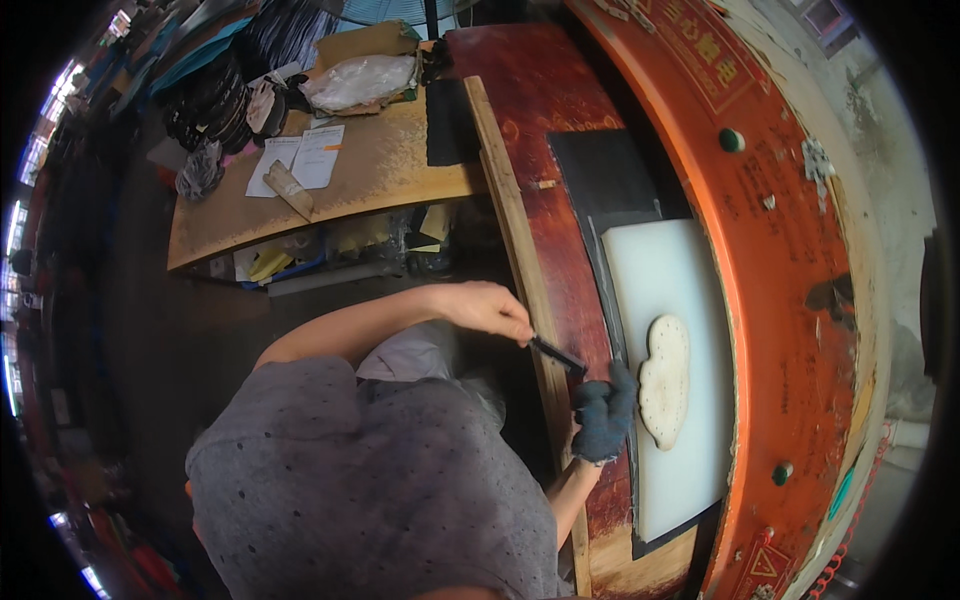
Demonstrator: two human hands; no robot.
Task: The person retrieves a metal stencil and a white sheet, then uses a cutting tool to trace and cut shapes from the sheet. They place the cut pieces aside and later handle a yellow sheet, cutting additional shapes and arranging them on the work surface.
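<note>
My left hand (488, 309), bare, is closed round one end of a slim black bar-shaped piece (560, 354). The far end of that piece reaches close to my right hand (603, 412), which wears a dark grey glove. The gloved fingers look curled, with one digit pointing up; whatever they hold is hidden. Just right of the glove lies a flat, cream, sole-like piece (665, 382) with a wavy outline and small dark dots. It rests on a thick white board (655, 250).
A long orange-red machine beam (770, 330) runs along the right side. Black sheets (605, 165) lie beyond the white board on a worn red surface (505, 70). A wooden rail (515, 215) borders it. At the upper left, a worn table (390, 150) carries papers (318, 155) and a plastic-wrapped bundle (362, 80).
</note>
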